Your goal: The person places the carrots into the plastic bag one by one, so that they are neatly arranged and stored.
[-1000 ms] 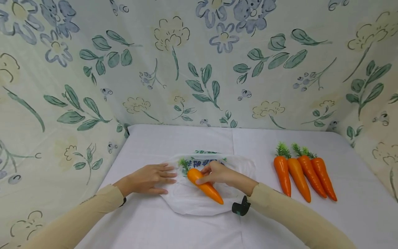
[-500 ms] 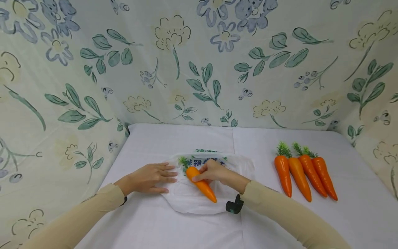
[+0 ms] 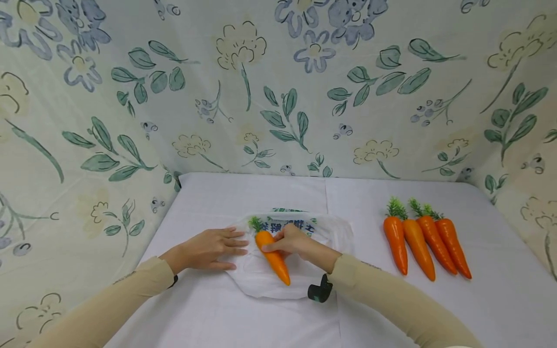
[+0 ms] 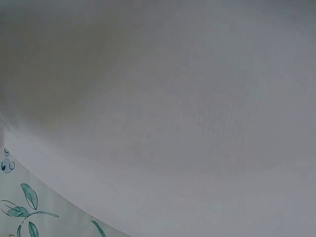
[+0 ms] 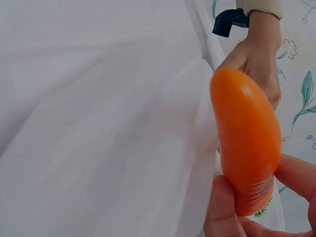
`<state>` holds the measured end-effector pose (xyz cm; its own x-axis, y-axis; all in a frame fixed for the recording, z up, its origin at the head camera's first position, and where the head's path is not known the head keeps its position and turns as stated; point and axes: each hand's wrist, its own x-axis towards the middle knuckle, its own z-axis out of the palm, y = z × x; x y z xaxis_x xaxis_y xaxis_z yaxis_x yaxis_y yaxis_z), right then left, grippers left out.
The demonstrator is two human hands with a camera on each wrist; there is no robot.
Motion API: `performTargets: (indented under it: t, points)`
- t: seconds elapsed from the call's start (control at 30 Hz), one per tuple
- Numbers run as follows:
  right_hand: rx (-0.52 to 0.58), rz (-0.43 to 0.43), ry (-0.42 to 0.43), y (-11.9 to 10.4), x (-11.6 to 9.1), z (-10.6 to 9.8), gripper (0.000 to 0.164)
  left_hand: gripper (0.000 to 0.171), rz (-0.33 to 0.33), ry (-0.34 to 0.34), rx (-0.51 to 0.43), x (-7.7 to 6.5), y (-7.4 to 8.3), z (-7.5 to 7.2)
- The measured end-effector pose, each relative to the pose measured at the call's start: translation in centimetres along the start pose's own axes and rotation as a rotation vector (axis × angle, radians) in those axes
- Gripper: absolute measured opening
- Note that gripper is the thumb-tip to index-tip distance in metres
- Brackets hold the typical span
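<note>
My right hand (image 3: pixel 292 241) pinches an orange carrot (image 3: pixel 275 259) between thumb and fingers, over a white plastic bag (image 3: pixel 256 282) with dark printed characters. The carrot's green leafy top points up and left, its tip toward me. In the right wrist view the same carrot (image 5: pixel 247 133) fills the middle, with fingers (image 5: pixel 222 207) on either side. My left hand (image 3: pixel 215 249) lies with fingers spread at the bag's left edge. Only white cloth and some floral fabric show in the left wrist view.
Several more carrots (image 3: pixel 419 249) with green tops lie side by side on the white-covered table (image 3: pixel 370 309), at the right. A floral curtain (image 3: pixel 278 111) stands behind and at the sides. Each wrist wears a dark strap-on camera (image 3: pixel 320 289).
My right hand has moved a little left with the carrot, which now points more steeply toward me. The left hand stays in place.
</note>
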<state>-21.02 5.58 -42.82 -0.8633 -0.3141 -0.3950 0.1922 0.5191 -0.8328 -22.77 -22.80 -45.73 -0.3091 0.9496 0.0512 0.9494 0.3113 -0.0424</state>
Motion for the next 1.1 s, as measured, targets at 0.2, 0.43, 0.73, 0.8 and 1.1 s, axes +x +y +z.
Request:
performTargets:
  t: [0.2, 0.43, 0.73, 0.8, 1.1]
  points:
    - [0.008, 0.002, 0.056, -0.2, 0.0, 0.8, 0.043, 0.049, -0.019, -0.029, -0.01, 0.0, 0.1, 0.0]
    - [0.051, -0.018, 0.1, -0.1, 0.4, 1.5, 0.04, 0.049, -0.018, -0.03, -0.014, 0.1, 0.2, -0.1]
    - [0.092, -0.024, 0.158, -0.4, 0.8, 1.9, 0.052, 0.05, 0.002, -0.004, 0.007, 0.0, 0.1, 0.1]
    - [0.101, -0.029, 0.162, -0.5, 1.0, 1.9, 0.052, 0.05, 0.001, -0.007, 0.004, 0.0, 0.0, 0.1]
    - [0.126, -0.058, 0.171, -0.8, 1.7, 1.8, 0.052, 0.05, -0.012, -0.013, -0.001, 0.1, 0.1, 0.0]
